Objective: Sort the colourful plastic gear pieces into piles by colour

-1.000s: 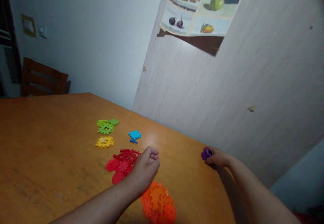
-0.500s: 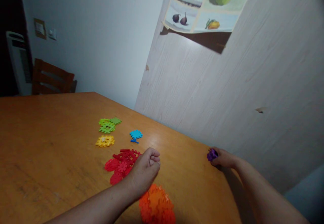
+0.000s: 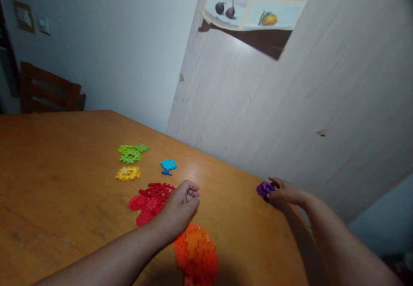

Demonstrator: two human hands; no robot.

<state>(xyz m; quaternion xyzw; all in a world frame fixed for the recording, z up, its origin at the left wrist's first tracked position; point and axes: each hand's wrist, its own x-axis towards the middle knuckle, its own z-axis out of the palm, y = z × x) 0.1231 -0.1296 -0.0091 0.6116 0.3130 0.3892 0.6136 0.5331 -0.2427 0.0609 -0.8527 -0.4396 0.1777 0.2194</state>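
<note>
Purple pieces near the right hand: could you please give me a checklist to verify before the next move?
1. Purple pieces apart from the orange pile: ok.
2. Purple pieces laid out singly: not ok, they are bunched.
3. Right hand at the purple pieces: ok.
4. Its grip firm: cannot tell.
5. Left hand clear of the red pieces: cannot tell, it overlaps them in view.

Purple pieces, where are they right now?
The purple pieces are right of centre in the head view, at the right hand, near the far edge of the table.
</note>
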